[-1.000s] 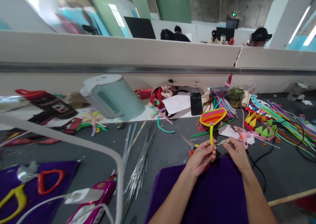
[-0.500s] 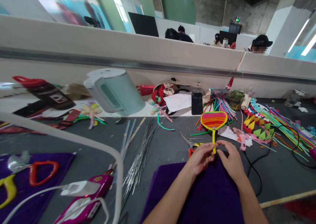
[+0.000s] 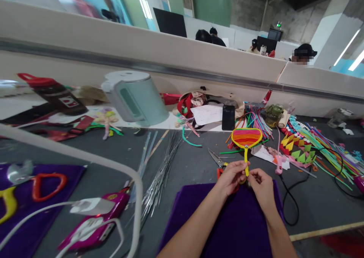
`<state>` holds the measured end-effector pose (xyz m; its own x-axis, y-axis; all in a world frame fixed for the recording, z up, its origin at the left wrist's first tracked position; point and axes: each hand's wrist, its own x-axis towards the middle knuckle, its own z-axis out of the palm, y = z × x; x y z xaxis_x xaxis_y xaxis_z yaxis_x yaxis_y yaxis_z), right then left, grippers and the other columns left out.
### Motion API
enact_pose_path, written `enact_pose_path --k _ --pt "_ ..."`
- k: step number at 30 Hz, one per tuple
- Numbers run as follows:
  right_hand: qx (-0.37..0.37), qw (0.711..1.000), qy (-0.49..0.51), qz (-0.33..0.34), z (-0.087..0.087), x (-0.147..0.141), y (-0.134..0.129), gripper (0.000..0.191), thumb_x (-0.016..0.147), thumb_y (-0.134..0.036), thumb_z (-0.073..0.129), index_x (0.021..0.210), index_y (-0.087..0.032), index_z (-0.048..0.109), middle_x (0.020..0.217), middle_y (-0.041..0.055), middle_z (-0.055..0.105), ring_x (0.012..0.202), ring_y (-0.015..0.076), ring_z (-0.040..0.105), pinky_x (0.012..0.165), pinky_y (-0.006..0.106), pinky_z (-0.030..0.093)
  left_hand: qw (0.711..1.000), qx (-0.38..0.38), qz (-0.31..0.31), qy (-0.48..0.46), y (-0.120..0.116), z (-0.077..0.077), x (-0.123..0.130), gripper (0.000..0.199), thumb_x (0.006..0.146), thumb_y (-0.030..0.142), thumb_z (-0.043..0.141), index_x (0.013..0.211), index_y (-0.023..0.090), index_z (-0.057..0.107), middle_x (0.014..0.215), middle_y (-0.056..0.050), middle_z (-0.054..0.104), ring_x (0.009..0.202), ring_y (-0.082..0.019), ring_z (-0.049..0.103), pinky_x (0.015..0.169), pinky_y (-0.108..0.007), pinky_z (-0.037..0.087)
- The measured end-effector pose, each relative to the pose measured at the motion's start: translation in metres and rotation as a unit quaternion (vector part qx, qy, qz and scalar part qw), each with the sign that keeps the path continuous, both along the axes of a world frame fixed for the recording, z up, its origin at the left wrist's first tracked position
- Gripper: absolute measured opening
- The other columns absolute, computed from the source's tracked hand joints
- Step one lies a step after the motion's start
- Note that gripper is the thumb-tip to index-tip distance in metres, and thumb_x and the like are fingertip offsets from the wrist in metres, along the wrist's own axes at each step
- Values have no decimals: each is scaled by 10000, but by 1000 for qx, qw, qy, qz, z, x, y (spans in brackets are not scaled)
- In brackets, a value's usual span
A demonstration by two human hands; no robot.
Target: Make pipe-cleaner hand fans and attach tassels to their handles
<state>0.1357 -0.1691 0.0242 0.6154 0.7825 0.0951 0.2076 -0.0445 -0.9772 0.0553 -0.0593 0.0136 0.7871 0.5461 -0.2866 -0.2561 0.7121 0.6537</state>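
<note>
A small fan-shaped piece [image 3: 247, 137] with a yellow rim and red, orange and pink stripes stands upright on a yellow stem. My left hand [image 3: 233, 174] pinches that stem from the left. Just right of the stem's lower end, the fingertips of my right hand [image 3: 259, 182] are pressed together; what they hold, if anything, is too small to tell. Beneath both forearms lies a dark purple cloth [image 3: 227, 227]. Scissors [image 3: 216, 159] with red and yellow handles lie behind my left hand, which partly covers them.
Silver wires [image 3: 163, 178] lie left of the cloth. A pale kettle [image 3: 142, 96], a phone [image 3: 228, 117] and a bag are along the back. Pipe cleaners [image 3: 327, 148] and a pink glue gun [image 3: 280, 163] are at the right. A white tube [image 3: 138, 205] arches at the left.
My right hand has moved slightly down and its fingers have closed together beside the stem's bottom. My left hand still grips the stem. The camera view has shifted a little.
</note>
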Motion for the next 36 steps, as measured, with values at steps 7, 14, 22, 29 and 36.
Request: enact_pose_path --k 7,14,22,29,36 --pt "24 995 92 23 -1 1 -5 163 742 -324 691 742 -160 693 685 27 693 618 153 607 600 249 458 1000 -3 -13 3 -3 1 -1 326 572 267 871 769 66 706 483 24 520 388 -36 449 394 -146 333" --pt "22 983 176 54 -2 -1 -15 204 743 -363 736 775 -162 719 705 32 711 608 141 603 585 241 454 1000 11 -6 5 -7 5 -2 284 598 254 853 755 77 696 483 28 515 396 -41 438 387 -149 323" --pt "41 963 266 -8 4 41 18 437 705 -518 753 956 -161 720 914 102 754 777 198 696 577 256 520 998 45 -30 13 -6 15 -11 285 638 306 828 768 110 668 660 -43 656 530 -109 596 519 -209 491" --pt "84 936 336 59 23 35 63 379 675 -454 778 903 -180 648 872 94 763 752 233 728 531 281 544 989 145 -40 8 -13 31 -16 326 673 384 815 778 101 693 654 -56 666 504 -84 548 516 -185 417" --pt "173 933 309 68 44 33 70 360 661 -286 779 979 -209 629 887 41 758 747 196 720 602 271 558 990 140 -10 22 -14 34 -19 347 679 402 817 830 116 690 682 -48 670 619 -149 665 588 -206 455"
